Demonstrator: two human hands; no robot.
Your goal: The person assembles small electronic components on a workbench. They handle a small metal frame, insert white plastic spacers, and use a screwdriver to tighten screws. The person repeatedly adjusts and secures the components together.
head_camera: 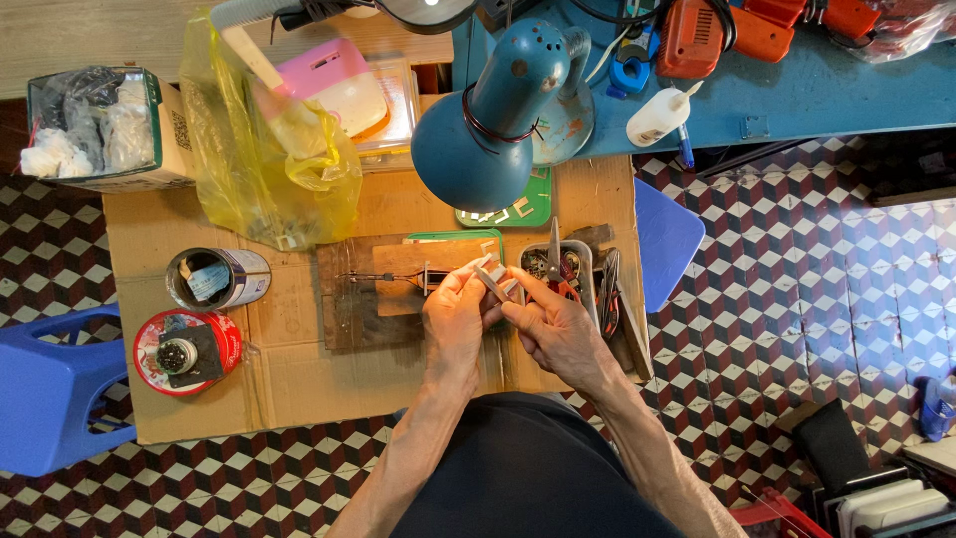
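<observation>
Plainly, both hands met over the cardboard worktop (299, 389): the left hand (453, 319) and right hand (558, 334) had fingers pinched shut on a small pale part (495, 279). Held only at the fingertips, it could have slipped into the tool tray (558, 264) just beside them.

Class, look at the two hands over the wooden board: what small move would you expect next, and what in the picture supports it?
Probably a slight turn or push of the small pale piece to seat it. Both the left hand and the right hand pinch it at their fingertips above the wooden board, under the teal lamp. What the piece is cannot be made out.
</observation>
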